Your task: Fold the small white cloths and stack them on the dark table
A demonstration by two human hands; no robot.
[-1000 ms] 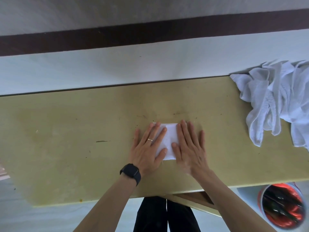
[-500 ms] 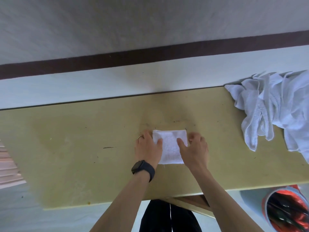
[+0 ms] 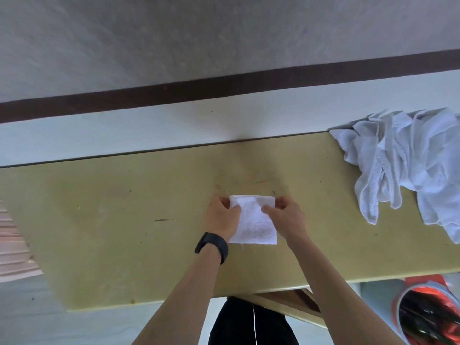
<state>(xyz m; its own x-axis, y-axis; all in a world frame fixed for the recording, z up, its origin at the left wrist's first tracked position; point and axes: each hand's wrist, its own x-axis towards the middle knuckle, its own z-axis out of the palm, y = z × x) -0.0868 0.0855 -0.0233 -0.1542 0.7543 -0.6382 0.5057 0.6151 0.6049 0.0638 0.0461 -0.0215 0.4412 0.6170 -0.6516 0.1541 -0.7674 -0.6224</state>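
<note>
Where black trousers (image 3: 239, 324) show below the table's near edge, a red-lined bucket (image 3: 428, 317) sits to their right. Both forearms reach onto the yellowish table (image 3: 112, 220), the left wrist wearing a black watch (image 3: 212, 246). The left hand (image 3: 221, 217) pinches the far left corner of the small folded white cloth (image 3: 256, 222), and the right hand (image 3: 286, 215) pinches its far right corner. The cloth lies near the table's middle. Farther right, well apart, a heap of loose white cloths (image 3: 410, 170) lies at the table's far edge.
</note>
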